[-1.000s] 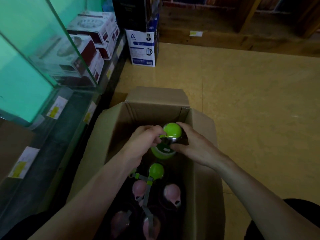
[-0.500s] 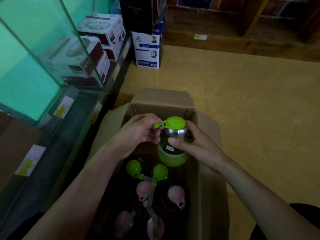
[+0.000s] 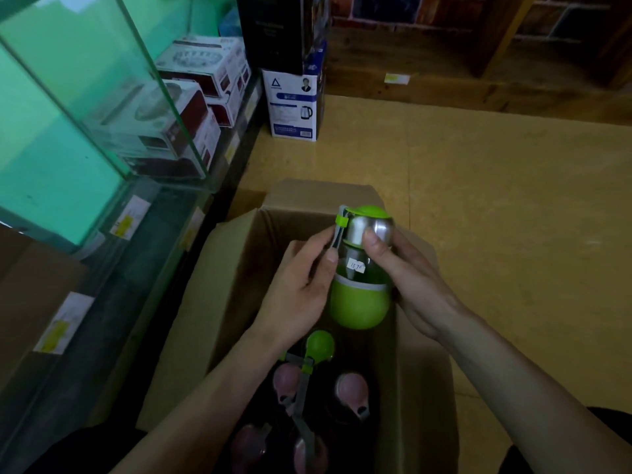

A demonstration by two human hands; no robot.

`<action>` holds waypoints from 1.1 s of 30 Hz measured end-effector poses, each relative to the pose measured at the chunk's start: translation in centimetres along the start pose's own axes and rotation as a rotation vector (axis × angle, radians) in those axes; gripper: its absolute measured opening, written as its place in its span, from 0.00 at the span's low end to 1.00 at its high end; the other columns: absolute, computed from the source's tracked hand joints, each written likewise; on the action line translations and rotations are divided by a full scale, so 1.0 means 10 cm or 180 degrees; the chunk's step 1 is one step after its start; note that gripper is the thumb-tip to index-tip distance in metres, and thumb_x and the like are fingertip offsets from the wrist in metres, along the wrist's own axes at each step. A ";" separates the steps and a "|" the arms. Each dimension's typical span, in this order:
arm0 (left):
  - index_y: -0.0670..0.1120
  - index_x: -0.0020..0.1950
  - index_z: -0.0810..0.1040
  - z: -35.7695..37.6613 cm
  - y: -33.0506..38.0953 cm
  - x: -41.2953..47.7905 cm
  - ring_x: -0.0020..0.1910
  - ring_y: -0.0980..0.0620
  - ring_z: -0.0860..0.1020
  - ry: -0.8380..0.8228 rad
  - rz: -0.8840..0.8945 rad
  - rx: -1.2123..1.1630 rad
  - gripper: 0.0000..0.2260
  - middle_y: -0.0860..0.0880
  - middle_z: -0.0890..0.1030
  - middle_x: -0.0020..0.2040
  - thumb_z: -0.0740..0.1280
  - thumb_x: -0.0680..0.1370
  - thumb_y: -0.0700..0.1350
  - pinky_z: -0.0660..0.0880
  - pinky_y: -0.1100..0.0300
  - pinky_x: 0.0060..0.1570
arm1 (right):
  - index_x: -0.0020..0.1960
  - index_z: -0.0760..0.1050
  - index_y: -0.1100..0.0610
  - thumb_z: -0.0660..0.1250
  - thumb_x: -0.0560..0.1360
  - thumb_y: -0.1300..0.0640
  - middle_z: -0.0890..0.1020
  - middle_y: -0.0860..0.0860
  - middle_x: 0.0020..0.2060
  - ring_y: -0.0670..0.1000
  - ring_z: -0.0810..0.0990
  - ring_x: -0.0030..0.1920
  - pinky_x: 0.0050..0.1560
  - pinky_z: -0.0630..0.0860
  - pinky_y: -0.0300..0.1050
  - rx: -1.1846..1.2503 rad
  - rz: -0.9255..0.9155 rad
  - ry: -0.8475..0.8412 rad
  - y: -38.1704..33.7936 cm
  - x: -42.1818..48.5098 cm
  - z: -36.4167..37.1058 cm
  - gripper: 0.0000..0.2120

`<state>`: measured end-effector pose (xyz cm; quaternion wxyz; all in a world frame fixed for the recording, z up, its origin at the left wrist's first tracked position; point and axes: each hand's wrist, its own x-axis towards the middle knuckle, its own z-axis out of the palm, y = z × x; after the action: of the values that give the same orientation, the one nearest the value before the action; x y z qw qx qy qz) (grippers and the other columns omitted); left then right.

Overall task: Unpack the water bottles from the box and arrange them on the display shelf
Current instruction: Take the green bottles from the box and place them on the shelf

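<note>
I hold a green water bottle (image 3: 359, 302) with a steel collar and green lid upright above the open cardboard box (image 3: 236, 268). My left hand (image 3: 297, 292) grips its left side, thumb on the grey strap. My right hand (image 3: 407, 278) grips the right side, thumb on the steel collar. A small white price sticker sits on the bottle's clear middle. Inside the box stand more bottles: one green lid (image 3: 319, 343) and several pink lids (image 3: 352, 388) with grey straps. The glass display shelf (image 3: 102, 107) stands to the left.
Boxed appliances (image 3: 191, 107) fill the glass shelf. A white kettle box (image 3: 292, 104) under a black box stands on the tan floor (image 3: 496, 200) beyond the carton. Yellow price tags line the shelf edges. A wooden step runs along the back.
Both hands have lifted the green bottle up out of the box; its whole body now shows above the rim. The lid of a green bottle behind it is now hidden by my left wrist.
</note>
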<state>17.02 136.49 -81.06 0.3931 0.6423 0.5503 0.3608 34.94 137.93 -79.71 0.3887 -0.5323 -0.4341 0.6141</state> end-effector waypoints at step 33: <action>0.63 0.74 0.69 -0.25 0.96 -0.83 0.52 0.53 0.85 -0.0433 -0.2050 -0.1964 0.23 0.53 0.84 0.60 0.69 0.80 0.49 0.81 0.60 0.47 | 0.69 0.73 0.39 0.63 0.76 0.31 0.83 0.47 0.64 0.54 0.83 0.64 0.65 0.76 0.69 0.0372 0.1643 -0.0556 -0.44 -0.90 0.23 0.25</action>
<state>17.72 127.74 -71.52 0.6937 0.3133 0.5617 0.3242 33.93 130.62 -72.59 0.2105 -0.5470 -0.2797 0.7604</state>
